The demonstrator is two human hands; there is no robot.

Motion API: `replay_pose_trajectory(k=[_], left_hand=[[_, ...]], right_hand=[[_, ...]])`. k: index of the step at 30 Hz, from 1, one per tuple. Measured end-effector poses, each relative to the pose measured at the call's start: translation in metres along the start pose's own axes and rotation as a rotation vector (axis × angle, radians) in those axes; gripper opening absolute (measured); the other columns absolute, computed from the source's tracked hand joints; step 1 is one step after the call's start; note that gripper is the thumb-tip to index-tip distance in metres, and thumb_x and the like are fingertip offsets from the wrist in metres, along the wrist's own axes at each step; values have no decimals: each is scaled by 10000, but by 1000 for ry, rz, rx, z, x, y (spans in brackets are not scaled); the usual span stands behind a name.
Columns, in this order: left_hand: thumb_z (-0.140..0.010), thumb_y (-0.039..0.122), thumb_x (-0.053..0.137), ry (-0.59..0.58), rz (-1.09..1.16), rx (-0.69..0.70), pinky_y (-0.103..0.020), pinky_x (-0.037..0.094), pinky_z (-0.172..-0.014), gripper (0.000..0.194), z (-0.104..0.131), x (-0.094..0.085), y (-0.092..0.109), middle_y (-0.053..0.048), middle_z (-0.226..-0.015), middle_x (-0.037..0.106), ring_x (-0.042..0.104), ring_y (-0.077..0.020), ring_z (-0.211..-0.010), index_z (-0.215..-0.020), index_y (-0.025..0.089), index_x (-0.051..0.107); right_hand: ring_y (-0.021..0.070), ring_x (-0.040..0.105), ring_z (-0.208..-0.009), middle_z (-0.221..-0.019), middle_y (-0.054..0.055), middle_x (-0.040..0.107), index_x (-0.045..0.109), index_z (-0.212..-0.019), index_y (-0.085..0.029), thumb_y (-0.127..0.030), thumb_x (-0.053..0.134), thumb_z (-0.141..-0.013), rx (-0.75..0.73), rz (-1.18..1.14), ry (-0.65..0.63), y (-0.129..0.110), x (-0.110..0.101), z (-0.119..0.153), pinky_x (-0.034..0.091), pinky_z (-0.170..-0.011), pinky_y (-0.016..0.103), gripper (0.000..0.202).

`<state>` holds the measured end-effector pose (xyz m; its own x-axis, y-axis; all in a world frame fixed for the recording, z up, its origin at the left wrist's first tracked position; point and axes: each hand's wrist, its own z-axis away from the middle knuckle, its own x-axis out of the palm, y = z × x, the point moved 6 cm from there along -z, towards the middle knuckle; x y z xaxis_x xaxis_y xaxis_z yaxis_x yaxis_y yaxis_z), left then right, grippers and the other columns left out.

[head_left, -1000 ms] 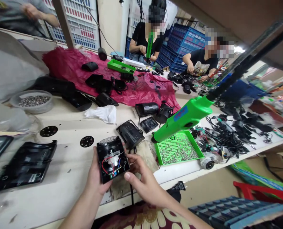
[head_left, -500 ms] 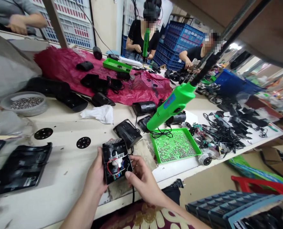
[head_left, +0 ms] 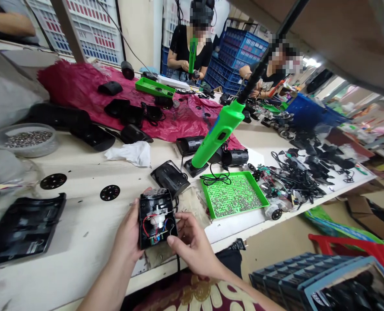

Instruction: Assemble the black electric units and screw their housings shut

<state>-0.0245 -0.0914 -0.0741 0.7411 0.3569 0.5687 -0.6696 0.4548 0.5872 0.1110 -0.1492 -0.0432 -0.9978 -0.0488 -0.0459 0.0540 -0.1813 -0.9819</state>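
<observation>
Between my hands is an open black plastic housing [head_left: 158, 221] with a white motor part and red and blue wires inside. My left hand [head_left: 131, 231] grips it along the left side, fingers partly hidden beneath. On its right edge, the fingers and thumb of my right hand [head_left: 192, 242] close around the rim. Just behind lies another black housing shell [head_left: 170, 178]. A green electric screwdriver [head_left: 216, 137] hangs to the right, above a green tray [head_left: 265, 203] of small screws. Two black slotted discs lie to the left, the nearer one [head_left: 110, 193] close to the housing.
A larger black shell [head_left: 26, 229] lies at left, with a tub of screws [head_left: 46, 151] behind it. Piled cables and parts [head_left: 303, 177] cover the right of the table. A blue crate [head_left: 282, 276] stands below the right edge. Co-workers sit across the table.
The view has shifted slightly. The hanging screwdriver has swung left and hangs more upright. Both my hands still hold the housing in nearly the same place.
</observation>
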Motion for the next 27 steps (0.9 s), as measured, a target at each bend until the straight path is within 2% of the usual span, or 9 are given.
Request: replay_pose_trajectory(k=[8,13,20,25,27], left_hand=[[-938,429,500,4,-13,-26,-410,556,-862,429,7,5,2,-104,-1225,690,684,-263,-1024,-1274,190,618],[-905,424,566,-2,-31,34,-396,538,-894,420,6,3,4,-103,-1232,687,664,-267,-1066,-1244,188,641],[-692,507,781,15,-83,195,-392,469,-995,569,2,0,6,-74,-1160,722,620,-280,-1140,-1174,221,689],[-636,527,810,7,-128,222,-433,487,-969,581,3,1,8,-85,-1110,736,637,-313,-1100,-1116,214,713],[-648,530,798,1,-141,263,-399,485,-968,539,5,2,12,-73,-1154,722,620,-300,-1128,-1086,224,721]], right_hand=[[148,555,-705,-843,11,561,490,-1139,-216,-327,678,-782,8,-64,8,2,2,-1,473,-618,280,419],[147,549,-713,-840,3,544,482,-1131,-215,-311,658,-779,2,-67,17,2,1,-1,454,-644,287,405],[151,559,-719,-841,-1,528,512,-1176,-210,-277,602,-802,-69,171,81,-9,-15,-1,471,-673,302,391],[156,581,-685,-817,1,544,490,-1199,-198,-242,602,-818,-169,268,69,-12,-14,3,495,-642,308,399],[169,596,-714,-845,17,563,473,-1227,-195,-245,597,-828,-210,307,64,-9,-13,4,509,-663,324,421]])
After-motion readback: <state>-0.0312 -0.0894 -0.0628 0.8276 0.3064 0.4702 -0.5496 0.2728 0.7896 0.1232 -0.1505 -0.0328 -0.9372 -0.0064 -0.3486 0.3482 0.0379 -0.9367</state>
